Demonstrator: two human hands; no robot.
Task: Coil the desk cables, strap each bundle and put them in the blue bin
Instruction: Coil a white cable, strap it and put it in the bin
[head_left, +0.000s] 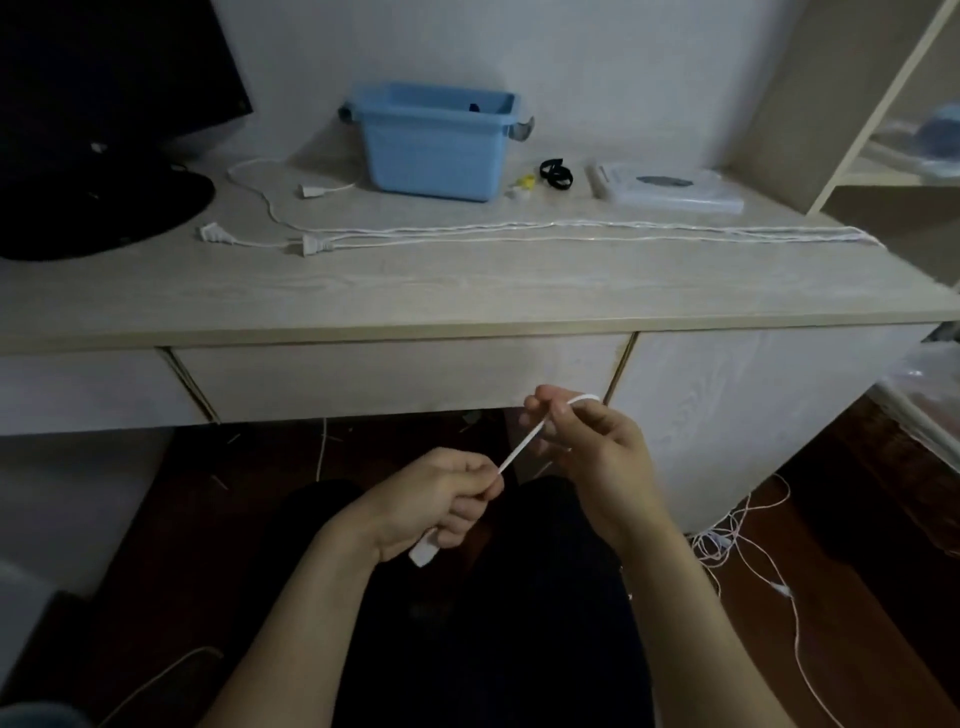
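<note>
Below the desk front, my left hand grips a white cable near its plug, which pokes out under the fist. My right hand pinches the same cable a short way along and bends it into a small loop at the fingertips. Several more white cables lie stretched across the desk, their plugs at the left. The blue bin stands at the back of the desk with something dark inside. Black straps lie just right of the bin.
A black monitor with a round base fills the desk's left. A white flat box lies at the back right, beside a shelf unit. Loose white cable is tangled on the floor at the right. A yellow-white small item sits by the bin.
</note>
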